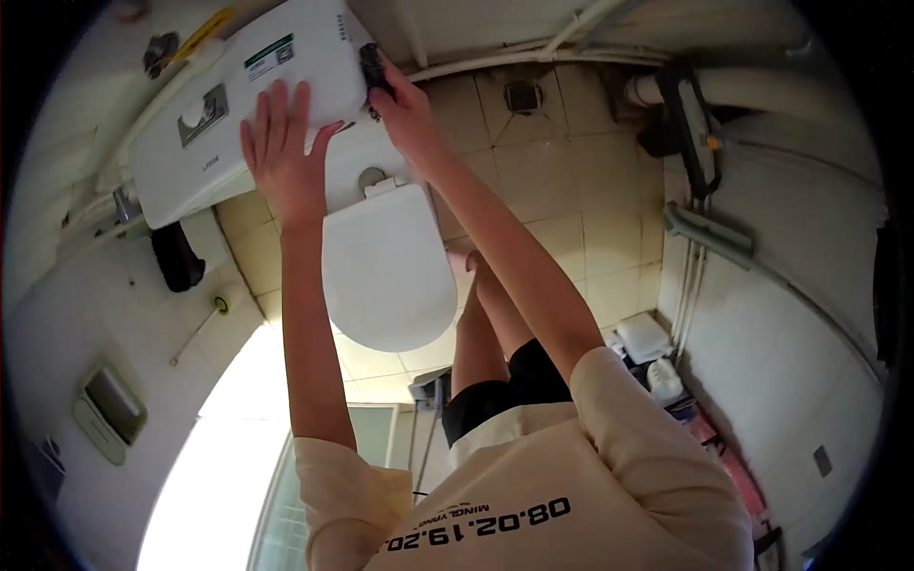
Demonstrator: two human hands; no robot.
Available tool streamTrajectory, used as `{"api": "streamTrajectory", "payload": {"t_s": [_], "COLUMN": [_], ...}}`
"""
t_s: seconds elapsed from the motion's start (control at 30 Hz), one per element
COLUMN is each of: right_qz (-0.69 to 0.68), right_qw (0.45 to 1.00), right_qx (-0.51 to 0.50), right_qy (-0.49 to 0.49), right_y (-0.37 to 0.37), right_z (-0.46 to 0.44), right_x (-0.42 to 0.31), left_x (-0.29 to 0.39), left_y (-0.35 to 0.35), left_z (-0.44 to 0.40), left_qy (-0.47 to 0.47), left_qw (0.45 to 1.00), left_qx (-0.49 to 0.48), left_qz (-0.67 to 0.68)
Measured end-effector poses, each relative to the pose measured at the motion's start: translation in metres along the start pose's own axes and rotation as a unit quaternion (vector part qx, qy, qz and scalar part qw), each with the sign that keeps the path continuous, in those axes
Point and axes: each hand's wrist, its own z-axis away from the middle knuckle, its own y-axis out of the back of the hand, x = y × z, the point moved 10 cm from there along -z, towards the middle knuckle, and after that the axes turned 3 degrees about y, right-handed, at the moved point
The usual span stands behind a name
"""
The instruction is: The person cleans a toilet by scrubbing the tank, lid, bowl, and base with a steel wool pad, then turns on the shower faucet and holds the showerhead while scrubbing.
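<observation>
My left hand (282,171) lies with spread fingers on the front of a white toilet cistern (238,143). A square plate with a round flush button (202,114) sits on that cistern, beside a green label (270,55). At the cistern's right end, my right hand (411,128) is closed on a dark, rough-textured scrubber (373,68), pressed against the side. Its exact kind is hard to make out. Below both hands is the closed white toilet lid (390,271).
A floor drain (523,96) lies in the tiles at the back. Pipes run along the right wall near a grey bar (709,236). A dark object (178,259) hangs on the left wall above a paper holder (109,412). White shoes (664,379) stand at lower right.
</observation>
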Motion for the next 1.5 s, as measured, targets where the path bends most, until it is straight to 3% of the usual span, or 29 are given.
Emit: {"api": "streamTrajectory", "payload": {"t_s": [0.1,0.27,0.43,0.6,0.67,0.73,0.97,1.03,1.2,1.27,1.3,1.5], "right_qz": [0.056,0.132,0.012,0.031,-0.055,-0.1,-0.111,-0.027,-0.054,0.017,0.013,-0.035], "right_qw": [0.998,0.989,0.999,0.988,0.988,0.979,0.989,0.983,0.98,0.964,0.963,0.977], "right_qx": [-0.024,-0.03,0.021,0.133,0.137,0.158,0.098,0.156,0.18,0.216,0.222,0.159], "right_qy": [-0.017,0.064,0.041,0.066,0.038,0.075,0.018,0.096,0.067,0.154,0.152,0.14], "right_y": [0.008,0.009,0.004,-0.002,-0.004,0.001,0.005,0.013,0.017,0.021,0.023,0.02], "right_z": [0.004,0.008,0.004,0.04,0.041,0.02,-0.031,-0.01,0.01,-0.012,-0.026,-0.067], "right_x": [-0.009,-0.013,0.016,0.003,0.001,-0.001,0.004,-0.005,0.001,-0.01,-0.008,0.001], "left_x": [0.0,0.003,0.003,-0.003,0.0,0.003,0.007,0.007,0.008,0.007,0.008,0.011], "left_y": [-0.002,-0.005,-0.006,-0.012,-0.013,-0.009,-0.01,-0.011,-0.011,-0.013,-0.011,-0.01], "left_z": [-0.002,-0.002,-0.001,0.0,-0.001,-0.002,-0.005,-0.007,-0.002,0.0,0.002,0.004], "left_qy": [-0.014,-0.024,-0.025,-0.017,-0.032,-0.025,0.009,0.017,0.016,0.001,-0.007,0.017], "left_qw": [0.999,0.998,0.999,1.0,0.999,0.999,0.999,0.999,0.999,0.998,0.997,0.997], "left_qx": [-0.011,-0.027,-0.033,-0.023,-0.027,-0.021,-0.004,-0.01,0.016,0.03,0.05,0.072], "left_qz": [-0.046,-0.054,-0.031,-0.009,-0.02,-0.032,-0.051,-0.036,-0.044,-0.056,-0.063,-0.035]}}
